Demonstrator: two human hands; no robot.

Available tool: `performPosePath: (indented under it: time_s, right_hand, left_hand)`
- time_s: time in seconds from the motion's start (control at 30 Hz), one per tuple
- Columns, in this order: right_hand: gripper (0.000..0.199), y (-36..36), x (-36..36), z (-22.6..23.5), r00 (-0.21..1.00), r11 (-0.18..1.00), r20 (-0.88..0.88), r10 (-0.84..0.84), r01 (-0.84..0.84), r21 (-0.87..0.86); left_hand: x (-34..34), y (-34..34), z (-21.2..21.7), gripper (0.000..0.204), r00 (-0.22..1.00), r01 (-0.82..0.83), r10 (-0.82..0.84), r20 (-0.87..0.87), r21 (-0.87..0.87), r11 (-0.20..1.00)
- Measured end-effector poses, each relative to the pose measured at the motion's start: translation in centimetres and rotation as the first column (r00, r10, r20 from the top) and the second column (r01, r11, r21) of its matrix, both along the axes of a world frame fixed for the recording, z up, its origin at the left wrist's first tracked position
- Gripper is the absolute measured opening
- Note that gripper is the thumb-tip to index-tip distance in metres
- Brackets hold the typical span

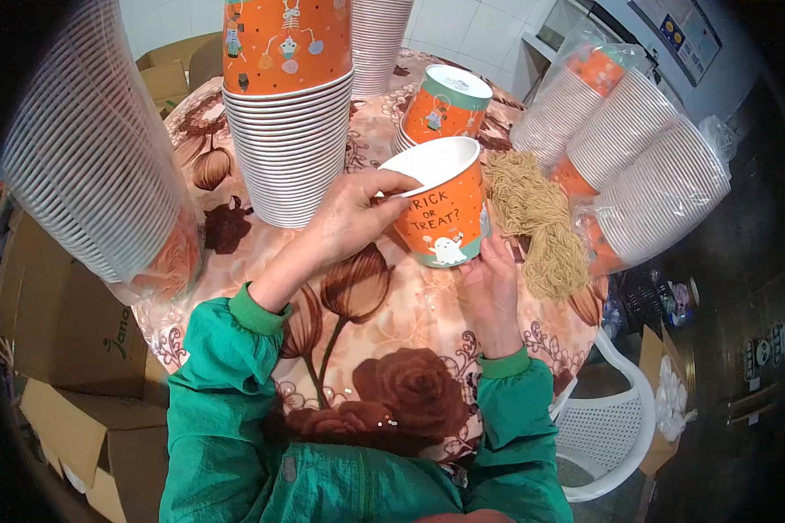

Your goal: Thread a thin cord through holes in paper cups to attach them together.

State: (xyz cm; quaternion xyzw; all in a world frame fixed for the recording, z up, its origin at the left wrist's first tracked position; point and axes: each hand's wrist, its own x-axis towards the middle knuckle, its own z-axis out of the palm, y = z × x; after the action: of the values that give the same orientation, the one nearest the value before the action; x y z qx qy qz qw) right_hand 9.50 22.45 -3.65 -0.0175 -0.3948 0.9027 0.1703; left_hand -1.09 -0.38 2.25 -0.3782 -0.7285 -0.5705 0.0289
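Observation:
An orange paper bucket (449,218) with a green base band, a white ghost and dark lettering is held tilted over the table. My left hand (358,213) pinches its rim, thumb outside and fingers reaching to the white inside. At its lower right side, my right hand (495,288) holds the bucket near the base; some fingers are hidden behind it. Just beyond stands an upside-down orange bucket (440,113) with a green band. A tall nested stack of buckets (288,148) rises left of my hands. Tan string (541,231) lies bundled at the right.
Plastic-wrapped bucket stacks stand at the left (96,148) and right (654,166); another stack (381,44) is at the back. A flowered cloth (410,322) covers the round table. Cardboard boxes (78,331) sit at the left, a white plastic chair (610,418) at the right.

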Motion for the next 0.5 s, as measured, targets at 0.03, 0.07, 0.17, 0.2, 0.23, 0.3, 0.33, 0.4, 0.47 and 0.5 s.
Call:
performPosePath:
  time_s: [0.03, 0.07, 0.17, 0.2, 0.23, 0.3, 0.33, 0.4, 0.47, 0.5]
  right_hand:
    - [0.049, 0.1, -0.1, -0.2, 1.000, 0.999, 0.000, 0.019, -0.019, -0.026]
    - [0.051, 0.3, -0.1, -0.3, 0.999, 0.998, 0.000, 0.038, -0.038, -0.052]
    - [0.051, 0.6, -0.2, -0.5, 0.999, 0.992, 0.009, 0.036, -0.034, -0.121]
    - [0.051, 0.8, -0.4, -0.9, 0.999, 0.992, 0.011, 0.036, -0.034, -0.122]
    - [0.050, 1.2, -0.5, -1.3, 0.999, 0.989, 0.024, 0.025, -0.022, -0.148]
    - [0.050, 2.3, -0.9, -2.3, 0.999, 0.985, 0.038, 0.011, -0.005, -0.171]
    - [0.049, 2.5, -1.1, -2.6, 0.999, 0.981, 0.034, 0.025, -0.018, -0.191]
    - [0.048, 3.0, -1.3, -3.2, 0.999, 0.977, 0.030, 0.037, -0.030, -0.211]
    - [0.047, 2.7, -1.4, -3.0, 0.998, 0.978, 0.054, 0.021, -0.009, -0.209]
    - [0.047, 2.6, -1.4, -2.9, 0.998, 0.978, 0.054, 0.022, -0.010, -0.210]
  left_hand:
    - [0.4, -0.1, 0.5, 0.026, 0.995, 0.013, -0.009, 0.096, -0.038, 0.999]
    - [0.3, -0.1, 0.5, 0.026, 0.995, 0.012, -0.009, 0.096, -0.038, 0.999]
    - [0.2, -0.4, 0.6, 0.026, 0.995, 0.043, -0.045, -0.084, -0.015, 0.999]
    - [0.1, -0.6, 0.7, 0.026, 0.995, 0.034, -0.039, -0.094, -0.052, 0.998]
    - [0.1, -0.6, 0.9, 0.025, 0.994, 0.027, -0.036, -0.106, -0.088, 0.996]
    - [-0.9, -0.6, 0.2, 0.025, 0.987, 0.019, -0.034, -0.160, -0.097, 0.995]
    - [-1.3, -0.7, 0.0, 0.024, 0.977, 0.004, -0.027, -0.213, -0.109, 0.994]
    - [-1.7, -0.8, -0.4, 0.024, 0.978, -0.023, -0.004, -0.207, -0.128, 0.992]
    - [-2.0, -1.0, -0.8, 0.023, 0.980, -0.053, 0.023, -0.199, -0.148, 0.988]
    - [-2.2, -1.0, -1.1, 0.022, 0.977, -0.048, 0.021, -0.213, -0.121, 0.992]
